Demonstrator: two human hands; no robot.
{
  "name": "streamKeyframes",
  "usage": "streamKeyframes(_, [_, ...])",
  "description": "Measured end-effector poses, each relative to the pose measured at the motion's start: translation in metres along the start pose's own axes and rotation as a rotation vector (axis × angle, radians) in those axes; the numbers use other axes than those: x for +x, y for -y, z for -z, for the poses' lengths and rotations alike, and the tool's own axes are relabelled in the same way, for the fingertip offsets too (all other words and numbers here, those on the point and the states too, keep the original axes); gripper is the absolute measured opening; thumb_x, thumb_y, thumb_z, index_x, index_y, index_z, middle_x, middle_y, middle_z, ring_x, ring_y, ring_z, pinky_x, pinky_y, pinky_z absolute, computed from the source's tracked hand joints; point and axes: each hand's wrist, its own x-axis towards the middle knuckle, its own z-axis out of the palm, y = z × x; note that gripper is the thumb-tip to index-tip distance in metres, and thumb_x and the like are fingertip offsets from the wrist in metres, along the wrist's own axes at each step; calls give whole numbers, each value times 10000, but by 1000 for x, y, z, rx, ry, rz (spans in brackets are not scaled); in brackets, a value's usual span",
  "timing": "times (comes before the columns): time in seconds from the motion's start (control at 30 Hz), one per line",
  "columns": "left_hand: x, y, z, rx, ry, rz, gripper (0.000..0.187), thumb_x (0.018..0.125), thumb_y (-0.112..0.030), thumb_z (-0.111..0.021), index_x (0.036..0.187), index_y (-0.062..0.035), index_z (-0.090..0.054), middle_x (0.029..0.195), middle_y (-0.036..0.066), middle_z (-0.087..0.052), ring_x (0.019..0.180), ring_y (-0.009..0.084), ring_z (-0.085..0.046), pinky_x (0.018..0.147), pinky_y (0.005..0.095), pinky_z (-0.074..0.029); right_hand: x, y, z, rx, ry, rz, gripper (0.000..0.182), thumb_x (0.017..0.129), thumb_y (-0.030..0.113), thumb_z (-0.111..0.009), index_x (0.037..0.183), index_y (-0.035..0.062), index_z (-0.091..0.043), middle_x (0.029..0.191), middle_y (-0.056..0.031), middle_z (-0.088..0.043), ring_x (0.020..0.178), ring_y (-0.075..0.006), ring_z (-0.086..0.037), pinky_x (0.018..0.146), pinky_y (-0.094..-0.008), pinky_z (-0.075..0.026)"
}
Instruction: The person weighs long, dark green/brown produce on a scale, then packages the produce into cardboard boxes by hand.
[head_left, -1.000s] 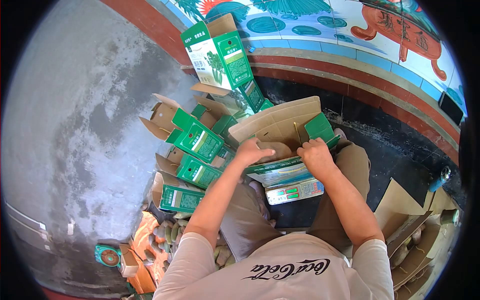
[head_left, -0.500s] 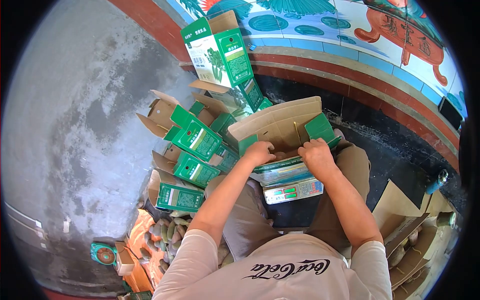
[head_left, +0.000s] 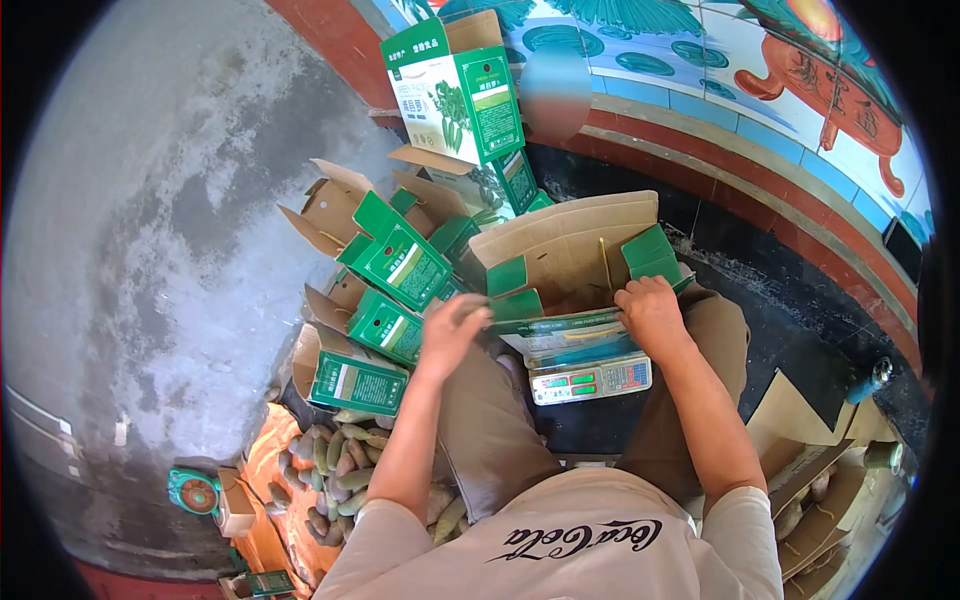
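An open green and brown cardboard box (head_left: 560, 250) stands between my knees with its top flaps up. Its far flap rises high, and a yellow cord shows inside; the contents are in shadow. My right hand (head_left: 650, 312) pinches the near rim at the right corner. To the left of the box, my left hand (head_left: 455, 335) hovers above my knee, slightly blurred, fingers apart and nothing in them. A digital scale (head_left: 590, 381) with lit green displays sits just below the box front; whether the box rests on it is hidden.
Several green cartons (head_left: 400, 265) stand open at my left, and another carton (head_left: 455, 100) is stacked higher behind. Long root vegetables (head_left: 335, 465) lie on an orange sheet (head_left: 285, 430). At right are a cardboard box (head_left: 815, 510) holding vegetables and a blue bottle (head_left: 870, 382).
My left hand has let go of the box rim and moved left and down. The left inner flap now shows more fully. My right hand stays at the rim.
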Motion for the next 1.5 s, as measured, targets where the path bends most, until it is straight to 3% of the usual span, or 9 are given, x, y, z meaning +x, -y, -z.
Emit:
streamKeyframes(0.1, [-32, -7, 33, -51, -370, 7, 194, 920, -70, -568, 1078, 32, -613, 960, 136, -675, 861, 195, -659, 807, 320, -522, 1, 3, 3, 3, 14, -15, 172, 622, 138, -749, 714, 114, -606, 722, -41, -577, 773, -227, -593, 746, -366, -443])
streamKeyframes(0.23, [-83, 79, 89, -97, -591, 191, 184, 917, -121, -566, 1015, 22, -627, 883, 101, -665, 792, 177, -628, 768, 324, -516, 4, 4, 3, -7, 37, -20, 194, 622, 141, -761, 732, 105, -605, 740, -47, -581, 787, -234, -590, 751, -370, -443])
streamKeyframes(0.3, [-122, 143, 107, 231, -514, 384, 193, 886, -126, -602, 1027, 2, -628, 884, 96, -683, 825, 205, -666, 731, 319, -512, 5, 6, 4, -6, 31, -24, 206, 615, 134, -767, 733, 100, -602, 741, -51, -582, 786, -241, -588, 748, -373, -442])
streamKeyframes(0.43, [-231, 273, 100, 888, -189, 636, 323, 842, -235, -621, 1105, -48, -631, 1023, 214, -669, 950, 369, -650, 823, 440, -507, 6, 7, 4, 9, 12, -35, 227, 602, 114, -781, 734, 94, -597, 745, -58, -584, 782, -253, -584, 738, -380, -437])
streamKeyframes(0.5, [-289, 303, 88, 1411, 441, 516, 427, 819, -344, -648, 1147, -71, -630, 1149, 224, -627, 1094, 331, -603, 914, 451, -478, 6, 8, 5, 7, 15, -37, 237, 597, 108, -784, 735, 92, -592, 744, -60, -582, 780, -256, -582, 732, -383, -435])
streamKeyframes(0.57, [-327, 294, 65, 752, 96, 1159, 502, 801, -420, -658, 1196, -112, -621, 1302, 174, -557, 1214, 305, -529, 989, 447, -437, 6, 9, 7, 4, 25, -39, 245, 595, 105, -786, 736, 92, -587, 743, -60, -581, 778, -258, -581, 728, -385, -433])
streamKeyframes(0.63, [-383, 312, 59, 957, 271, 1195, 527, 800, -463, -643, 1204, -124, -623, 1394, 106, -495, 1283, 287, -466, 1042, 438, -393, 8, 10, 8, 3, 38, -41, 250, 596, 105, -787, 738, 92, -583, 744, -60, -580, 777, -258, -580, 726, -386, -431])
streamKeyframes(0.77, [-426, 241, 24, 967, 182, 1428, 575, 792, -472, -654, 1254, -135, -588, 1364, 97, -523, 1275, 290, -477, 1054, 434, -378, 8, 9, 4, 18, 24, -35, 258, 600, 105, -786, 747, 90, -575, 750, -65, -578, 777, -268, -574, 725, -392, -429])
streamKeyframes(1.5, [-480, 242, 20, 1017, 87, 1494, 648, 725, -483, -703, 1242, -108, -588, 1304, 123, -560, 1226, 296, -516, 1012, 426, -413, 9, 14, 2, -22, 10, -38, 266, 604, 112, -789, 759, 85, -574, 748, -67, -575, 769, -275, -571, 716, -399, -424])
